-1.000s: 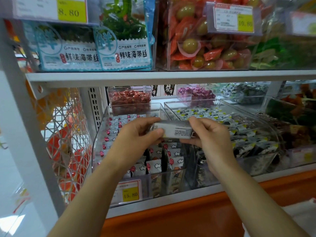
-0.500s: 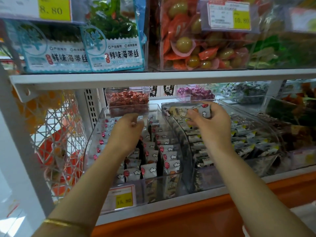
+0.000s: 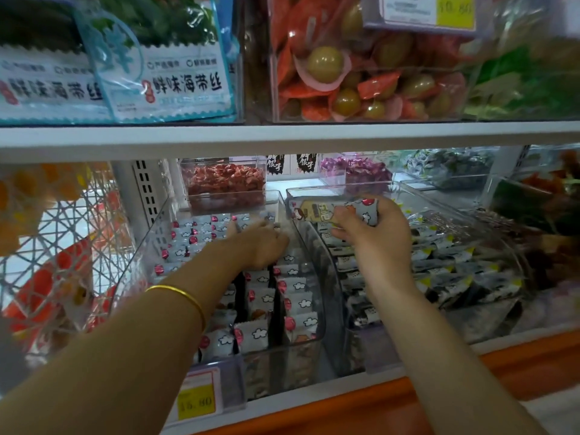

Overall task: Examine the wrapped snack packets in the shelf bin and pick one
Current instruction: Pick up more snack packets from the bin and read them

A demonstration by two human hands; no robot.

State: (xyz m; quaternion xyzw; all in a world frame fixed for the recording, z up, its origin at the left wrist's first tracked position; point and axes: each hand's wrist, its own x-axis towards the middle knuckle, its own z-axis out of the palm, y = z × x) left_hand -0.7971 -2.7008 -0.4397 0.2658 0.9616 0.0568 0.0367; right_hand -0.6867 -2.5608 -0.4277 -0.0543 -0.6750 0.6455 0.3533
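Head view shows the clear shelf bin (image 3: 142, 252) filled with rows of white wrapped snack packets (image 3: 295, 304). The left hand (image 3: 260, 243) reaches deep inside the bin, fingers laid over the packets at its back; whether they pinch one is too blurred to tell. The right hand (image 3: 373, 237) hovers just right of the bin's back corner, fingers curled around one held packet (image 3: 332, 210). A yellow price tag (image 3: 196, 400) hangs on the bin's front.

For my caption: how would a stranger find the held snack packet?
Below the white shelf board, two clear plastic bins stand side by side. Over the far left corner of the right bin, the right hand grips one grey wrapped packet. Only it is lifted, lying sideways.
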